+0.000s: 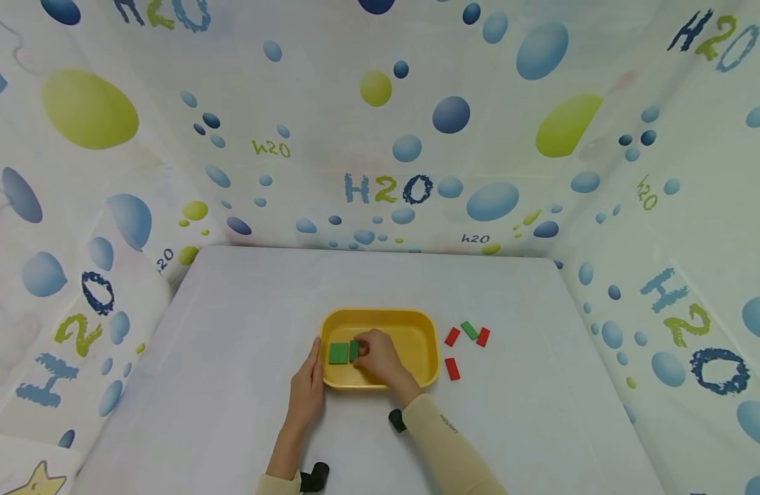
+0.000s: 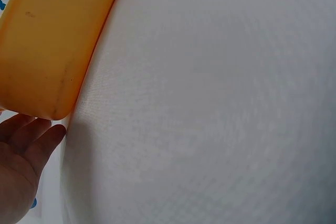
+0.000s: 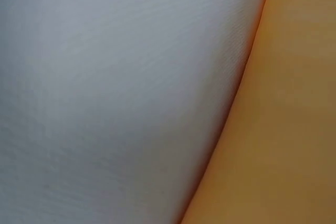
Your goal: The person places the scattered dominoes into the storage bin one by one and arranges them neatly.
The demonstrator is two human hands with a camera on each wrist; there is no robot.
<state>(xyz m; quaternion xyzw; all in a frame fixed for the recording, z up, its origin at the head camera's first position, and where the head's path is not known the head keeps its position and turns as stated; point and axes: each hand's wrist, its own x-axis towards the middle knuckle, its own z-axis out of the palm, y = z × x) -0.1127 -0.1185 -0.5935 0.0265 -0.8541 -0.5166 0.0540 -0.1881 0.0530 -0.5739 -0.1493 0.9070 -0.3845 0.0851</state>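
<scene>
A yellow tray sits on the white table. My left hand rests against its left end with fairly straight fingers; the left wrist view shows the fingertips at the tray's outer wall. Inside the tray, toward its left, lies a square green patch of flat block, or of blocks side by side. Just right of that, my right hand pinches a small green block, partly hidden by the fingers. The right wrist view holds only the tray's outer wall and table, without the hand.
To the right of the tray lie three red blocks and one green block on the white table. Behind and beside the table hangs a white curtain with blue and green spots.
</scene>
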